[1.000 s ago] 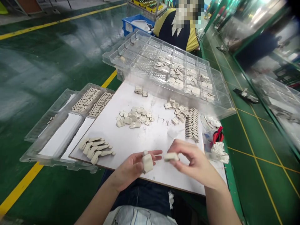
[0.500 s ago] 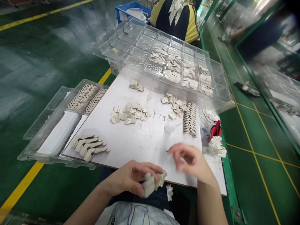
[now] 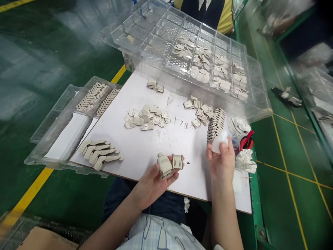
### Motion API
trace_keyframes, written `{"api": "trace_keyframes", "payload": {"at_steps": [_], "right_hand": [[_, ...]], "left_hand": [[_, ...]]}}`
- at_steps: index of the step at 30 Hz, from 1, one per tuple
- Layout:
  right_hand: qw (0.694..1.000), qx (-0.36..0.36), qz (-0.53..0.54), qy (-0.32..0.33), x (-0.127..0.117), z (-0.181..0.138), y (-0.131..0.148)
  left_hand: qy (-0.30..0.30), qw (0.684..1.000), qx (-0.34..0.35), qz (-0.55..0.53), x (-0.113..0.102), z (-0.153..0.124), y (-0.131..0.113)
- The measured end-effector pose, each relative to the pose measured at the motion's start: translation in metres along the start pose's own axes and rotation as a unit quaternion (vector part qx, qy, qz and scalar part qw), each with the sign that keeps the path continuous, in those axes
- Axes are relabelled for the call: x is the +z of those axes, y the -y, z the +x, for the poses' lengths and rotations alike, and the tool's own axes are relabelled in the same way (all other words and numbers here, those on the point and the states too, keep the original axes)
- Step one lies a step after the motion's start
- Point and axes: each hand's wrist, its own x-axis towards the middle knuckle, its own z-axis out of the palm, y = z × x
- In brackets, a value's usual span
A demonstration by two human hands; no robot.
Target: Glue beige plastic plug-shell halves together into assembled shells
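My left hand point(image 3: 153, 180) is closed round two beige plastic shell parts point(image 3: 169, 164), held side by side over the near edge of the white board point(image 3: 156, 146). To its right, my right hand point(image 3: 222, 160) grips a small translucent white thing point(image 3: 218, 143) that I cannot name, raised beside the row of stacked beige pieces point(image 3: 216, 124). On the board lie a loose pile of beige parts point(image 3: 145, 118), a fan of long beige pieces point(image 3: 100, 154) at the near left and a scatter of small parts point(image 3: 198, 110).
A clear compartment tray point(image 3: 187, 52) holding several beige parts spans the far side. A second clear tray point(image 3: 70, 125) with rows of parts sits at the left. Red-handled cutters point(image 3: 246, 140) and white scraps point(image 3: 246, 162) lie at the right. A person in yellow and dark clothing point(image 3: 208, 10) sits beyond.
My left hand rose from below the board edge and now shows two parts side by side. My right hand moved right and up and took hold of a translucent thing.
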Motion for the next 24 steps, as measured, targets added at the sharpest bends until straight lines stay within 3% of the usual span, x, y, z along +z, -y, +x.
{"api": "trace_keyframes", "payload": {"at_steps": [6,11,14,17,24], "right_hand": [[0.999,0.009,0.044,-0.024,0.021,-0.013,0.018],[0.988,-0.146,-0.044,-0.021,0.045,-0.026,0.027],[0.971,-0.197,-0.134,-0.016,0.047,-0.031,0.022],[0.960,-0.208,-0.189,-0.010,0.046,-0.033,0.016],[0.960,-0.206,-0.188,-0.018,0.051,-0.035,0.014]], "left_hand": [[0.029,1.000,0.002,0.011,0.001,-0.001,0.001],[0.039,0.999,0.007,0.005,0.002,0.000,0.000],[0.040,0.999,0.008,0.009,0.002,0.000,0.000],[0.037,0.999,0.004,0.023,0.003,-0.001,0.000],[0.027,0.999,0.004,0.043,0.004,-0.001,-0.001]]}}
